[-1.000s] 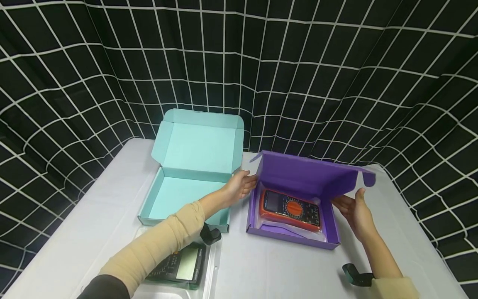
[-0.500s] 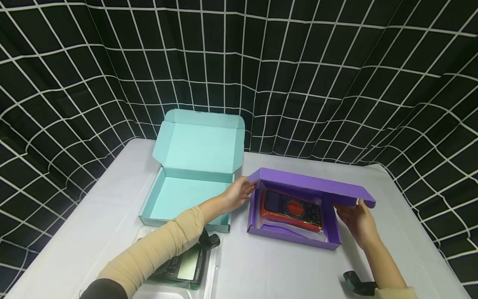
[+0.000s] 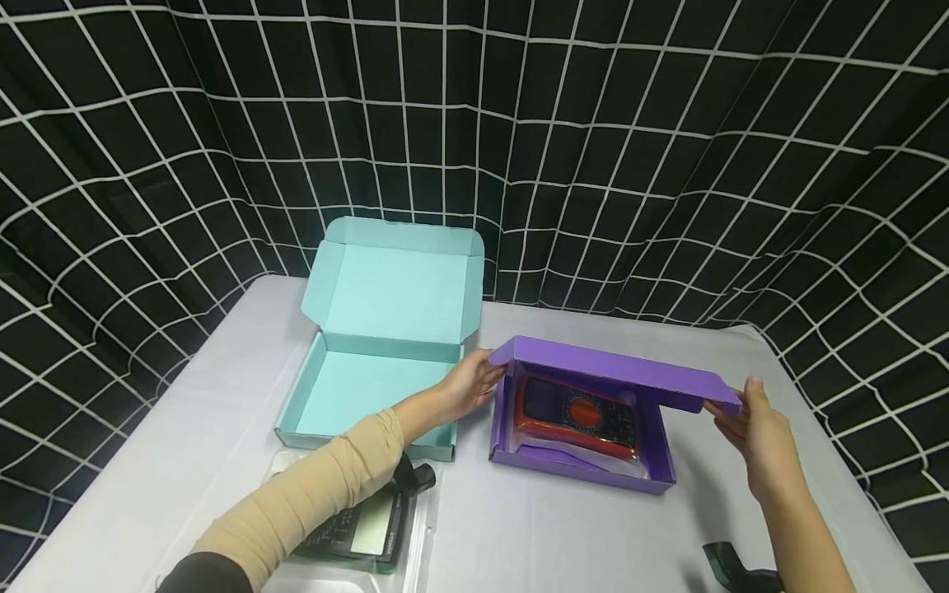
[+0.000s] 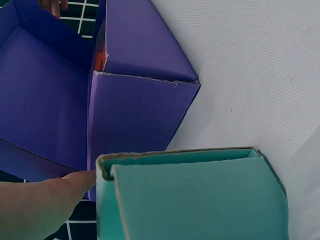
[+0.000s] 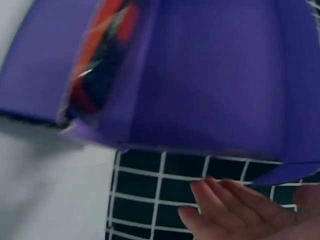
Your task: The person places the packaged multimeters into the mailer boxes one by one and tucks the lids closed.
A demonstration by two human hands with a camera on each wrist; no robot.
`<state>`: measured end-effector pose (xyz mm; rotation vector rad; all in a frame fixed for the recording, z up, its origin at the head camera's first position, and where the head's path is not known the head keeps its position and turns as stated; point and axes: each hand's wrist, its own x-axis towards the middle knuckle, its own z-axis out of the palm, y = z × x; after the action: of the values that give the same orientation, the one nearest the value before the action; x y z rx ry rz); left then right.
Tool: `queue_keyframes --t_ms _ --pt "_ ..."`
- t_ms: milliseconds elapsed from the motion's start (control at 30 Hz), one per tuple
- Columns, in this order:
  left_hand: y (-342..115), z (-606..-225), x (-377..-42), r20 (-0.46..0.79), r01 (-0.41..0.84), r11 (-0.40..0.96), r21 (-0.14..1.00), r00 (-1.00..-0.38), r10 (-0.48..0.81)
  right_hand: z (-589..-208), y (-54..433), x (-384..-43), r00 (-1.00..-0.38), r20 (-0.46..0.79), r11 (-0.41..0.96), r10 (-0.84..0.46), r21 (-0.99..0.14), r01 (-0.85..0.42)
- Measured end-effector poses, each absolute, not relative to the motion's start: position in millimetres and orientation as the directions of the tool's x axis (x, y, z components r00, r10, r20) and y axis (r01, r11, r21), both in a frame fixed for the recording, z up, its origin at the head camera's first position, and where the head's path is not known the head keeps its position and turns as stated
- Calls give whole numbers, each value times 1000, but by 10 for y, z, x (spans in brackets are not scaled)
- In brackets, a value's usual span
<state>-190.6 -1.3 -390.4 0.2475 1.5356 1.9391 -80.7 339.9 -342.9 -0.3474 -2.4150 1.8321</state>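
Observation:
A purple cardboard box (image 3: pixel 582 478) holds a red multimeter (image 3: pixel 567 416) in clear plastic wrapping. The box's lid (image 3: pixel 615 366) hangs partly lowered over it, its front flap folded down. My left hand (image 3: pixel 465 385) touches the left side of the lid with relaxed fingers; in the left wrist view its thumb (image 4: pixel 47 200) meets the purple cardboard. At the lid's front right corner is my right hand (image 3: pixel 767 445), fingers extended beside the side flap and thumb raised. The right wrist view shows those fingers (image 5: pixel 225 210) straight, below the lid's edge.
A teal box (image 3: pixel 393 292) stands with its lid up, left of the purple one. A dark device with a pale screen (image 3: pixel 372 523) lies in a clear plastic tray (image 3: pixel 418 535) under my left forearm. A black gridded curtain (image 3: pixel 474 148) hangs behind the white table (image 3: pixel 556 535).
The purple lid has come forward and down over the multimeter. My right hand has moved outward to the right, to the lid's corner. My left hand has barely shifted.

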Motion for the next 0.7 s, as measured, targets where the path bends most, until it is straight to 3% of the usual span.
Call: queue_keyframes --t_ms 233,400,700 --pt "-47 -3892 -1932 -288 -425 -128 896 -776 561 -3472 3383 -804 -999 -10 -33 49 -999 9" --pt "-119 -3762 -1970 -281 -403 -101 910 -777 564 -3524 3389 -803 -999 16 -67 35 -998 -18" --pt "-308 -3337 -1844 -146 -67 167 984 -837 528 -3520 3404 -774 -1000 -2 32 30 -999 3"
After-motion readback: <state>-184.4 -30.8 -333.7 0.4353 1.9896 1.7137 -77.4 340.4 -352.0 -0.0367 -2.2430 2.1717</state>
